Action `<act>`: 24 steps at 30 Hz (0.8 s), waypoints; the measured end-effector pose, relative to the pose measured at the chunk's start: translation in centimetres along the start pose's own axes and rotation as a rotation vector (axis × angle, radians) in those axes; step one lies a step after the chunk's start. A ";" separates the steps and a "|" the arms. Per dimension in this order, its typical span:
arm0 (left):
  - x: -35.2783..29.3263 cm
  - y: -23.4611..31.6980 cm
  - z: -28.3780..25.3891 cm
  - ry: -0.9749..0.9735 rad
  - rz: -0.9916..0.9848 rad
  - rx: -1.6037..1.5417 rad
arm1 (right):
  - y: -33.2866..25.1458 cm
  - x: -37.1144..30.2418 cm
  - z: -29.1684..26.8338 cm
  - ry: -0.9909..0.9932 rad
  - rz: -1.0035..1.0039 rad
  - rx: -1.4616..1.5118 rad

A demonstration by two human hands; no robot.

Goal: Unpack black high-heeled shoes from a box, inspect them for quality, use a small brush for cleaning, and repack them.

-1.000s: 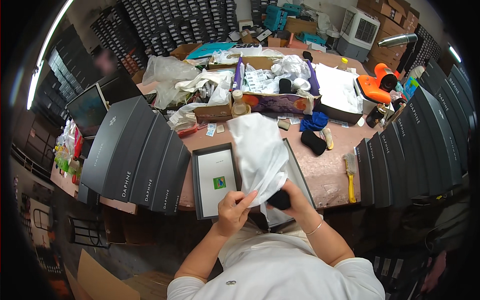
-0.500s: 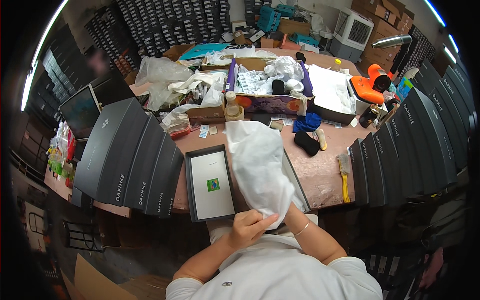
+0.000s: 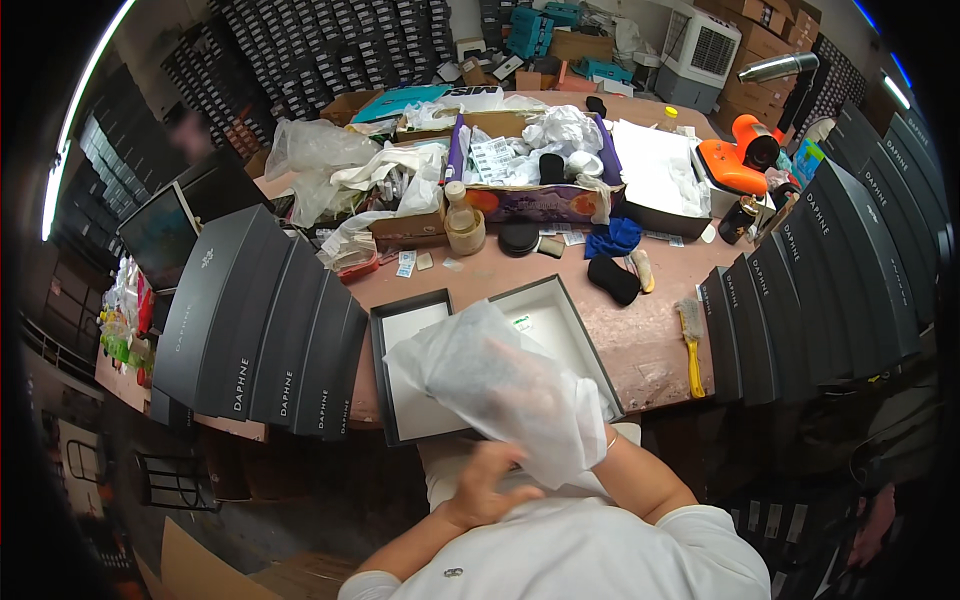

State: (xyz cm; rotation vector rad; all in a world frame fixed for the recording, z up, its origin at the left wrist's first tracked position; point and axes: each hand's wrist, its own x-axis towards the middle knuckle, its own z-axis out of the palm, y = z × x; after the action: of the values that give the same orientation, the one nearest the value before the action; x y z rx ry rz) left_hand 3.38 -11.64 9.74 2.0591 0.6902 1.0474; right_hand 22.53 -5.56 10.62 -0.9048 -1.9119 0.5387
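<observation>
A white translucent cloth-like bag [image 3: 450,360] is pulled over my right hand [image 3: 535,395], whose shape shows faintly through it. Its fingers are veiled and blurred, so their pose is unclear. Just below the bag's near edge, my left hand [image 3: 488,488] has its fingers apart and holds nothing. Beneath the bag, two dark grey shoebox halves with white insides lie side by side on the table. The left half [image 3: 400,322] is mostly covered by the bag; the right half [image 3: 565,320] shows a small green-and-white patch inside.
Dark shoeboxes [image 3: 225,310] stand in a row at left, more [image 3: 830,260] at right. Behind are a bottle [image 3: 463,225], a purple carton [image 3: 530,203] of crumpled paper, a blue cloth [image 3: 613,240], a black pad [image 3: 612,281], a yellow-handled brush [image 3: 692,350] and an orange device [image 3: 735,168].
The bag has swung left and down over the left box half, uncovering the right half and the bottle. My left hand has let go of the bag; my right hand has gone deeper into it.
</observation>
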 end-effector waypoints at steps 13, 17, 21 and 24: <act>-5.8 -6.5 -3.7 0.521 -0.819 -1.127 | -5.2 -0.8 8.6 -0.712 0.164 0.126; -1.2 -6.2 -10.5 0.475 -0.641 -0.651 | -3.7 -3.9 1.5 -0.678 0.220 0.451; 3.9 -2.9 -14.9 -0.064 -0.690 -0.274 | -1.7 -2.7 -6.0 -0.091 0.259 -0.099; 8.3 -2.6 -13.1 -0.444 -0.550 -0.299 | -1.9 -2.7 -4.8 -0.205 0.352 0.072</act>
State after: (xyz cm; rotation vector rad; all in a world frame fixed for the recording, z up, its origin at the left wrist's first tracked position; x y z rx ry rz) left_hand -3.60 0.54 16.94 1.6218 0.7499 0.3378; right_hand 26.82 -8.85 12.72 -1.1849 -1.9074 0.9340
